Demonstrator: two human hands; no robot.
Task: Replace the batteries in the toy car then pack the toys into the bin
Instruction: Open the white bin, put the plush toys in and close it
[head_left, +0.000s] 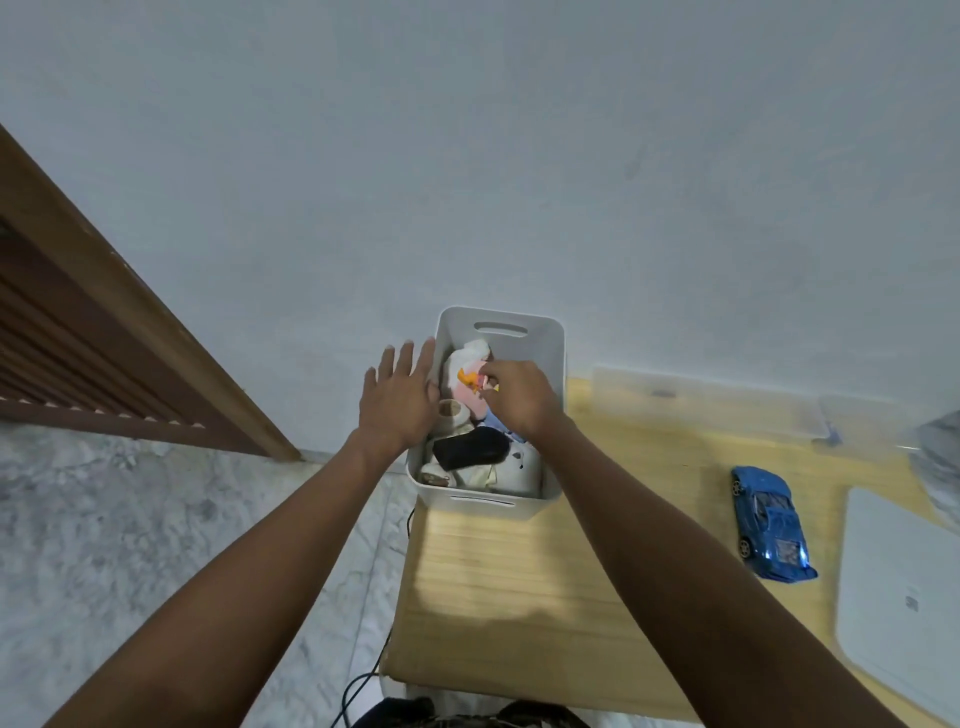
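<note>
Head view: the bin (545, 343) sits at the table's (519, 597) left edge, full of soft toys (470, 452). Left hand (402, 400) spreads flat over its nine-o'clock rim. Right hand (514, 397) pinches something small inside, perhaps a toy. The car (771, 522) lies at four o'clock from the bin, beside a white slab (904, 597).

The right hand (511, 397) covers the middle of the toys in the bin (545, 338), and its fingertips are curled under, so you cannot tell what small thing they pinch. The left hand (400, 400) hides the bin's left wall, and the toys underneath are piled up too much to name. The white lid (904, 597) runs off the right edge, the clear box (701, 395) by the wall is blurry, and the dark thing at the bottom edge is cut off.
</note>
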